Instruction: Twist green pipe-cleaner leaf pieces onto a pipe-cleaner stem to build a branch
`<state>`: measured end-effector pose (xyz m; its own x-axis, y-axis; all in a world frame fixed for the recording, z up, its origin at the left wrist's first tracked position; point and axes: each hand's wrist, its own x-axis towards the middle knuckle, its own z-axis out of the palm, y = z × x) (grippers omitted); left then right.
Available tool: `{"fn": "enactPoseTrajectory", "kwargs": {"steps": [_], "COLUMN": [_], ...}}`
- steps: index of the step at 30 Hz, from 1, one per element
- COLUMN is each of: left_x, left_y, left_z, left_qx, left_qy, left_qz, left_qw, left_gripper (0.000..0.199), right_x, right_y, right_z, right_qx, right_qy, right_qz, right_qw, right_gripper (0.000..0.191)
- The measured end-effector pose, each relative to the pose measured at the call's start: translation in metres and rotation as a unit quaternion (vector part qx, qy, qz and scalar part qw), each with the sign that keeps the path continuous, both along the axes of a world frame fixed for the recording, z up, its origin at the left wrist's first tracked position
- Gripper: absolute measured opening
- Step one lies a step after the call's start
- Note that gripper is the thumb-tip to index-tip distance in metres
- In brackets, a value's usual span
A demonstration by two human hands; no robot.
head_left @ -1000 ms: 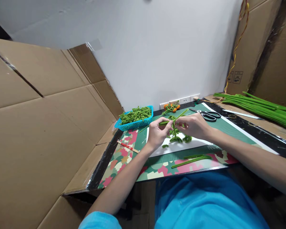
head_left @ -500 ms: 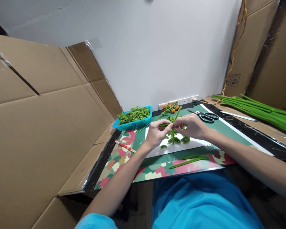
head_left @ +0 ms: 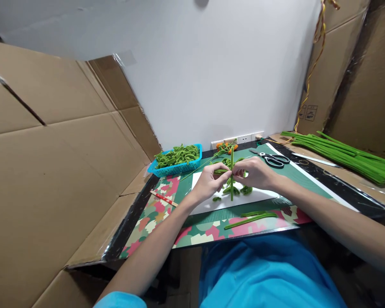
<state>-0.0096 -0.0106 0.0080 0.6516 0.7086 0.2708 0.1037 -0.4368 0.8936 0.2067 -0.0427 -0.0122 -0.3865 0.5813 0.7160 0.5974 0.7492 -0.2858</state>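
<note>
My left hand (head_left: pixel 211 181) and my right hand (head_left: pixel 254 173) meet above a white sheet (head_left: pixel 208 206). Both pinch green fuzzy stems where they cross. One stem (head_left: pixel 232 192) stands upright between my fingertips, and another runs sideways through my left fingers. Curled green pieces (head_left: pixel 246 190) lie on the sheet and behind my hands. Two longer green stems (head_left: pixel 250 220) rest on the patterned strip near the front edge. The exact crossing point is partly hidden by my fingertips.
A blue basket (head_left: pixel 176 170) of curled green pieces stands back left. Black-handled scissors (head_left: pixel 276 160) lie right of my hands, with a bundle of green stems (head_left: pixel 346 156) beyond. Orange flowers (head_left: pixel 232 146) lie by the wall. A red-and-wood stick (head_left: pixel 163 198) is at left.
The pinched stem has turned from leaning right to nearly upright. My hands stay together at the crossing. The whole view has shifted slightly.
</note>
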Motion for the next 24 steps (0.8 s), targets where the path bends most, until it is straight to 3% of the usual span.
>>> {"fn": "enactPoseTrajectory", "kwargs": {"steps": [11,24], "left_x": [0.0045,0.005], "left_y": [0.0023,0.0037], "left_z": [0.0043,0.0015], "left_qx": [-0.127,-0.103], "left_qy": [-0.087,-0.103], "left_qz": [0.008,0.015], "left_qw": [0.988,0.989], "left_gripper": [0.042,0.04], "right_x": [0.0055,0.0029], "right_y": [0.0002,-0.0039], "right_z": [0.0001,0.0015], "right_qx": [0.106,0.137], "right_qy": [0.016,-0.038], "right_qz": [-0.013,-0.051], "right_qw": [0.994,0.989], "right_gripper": [0.018,0.025]}}
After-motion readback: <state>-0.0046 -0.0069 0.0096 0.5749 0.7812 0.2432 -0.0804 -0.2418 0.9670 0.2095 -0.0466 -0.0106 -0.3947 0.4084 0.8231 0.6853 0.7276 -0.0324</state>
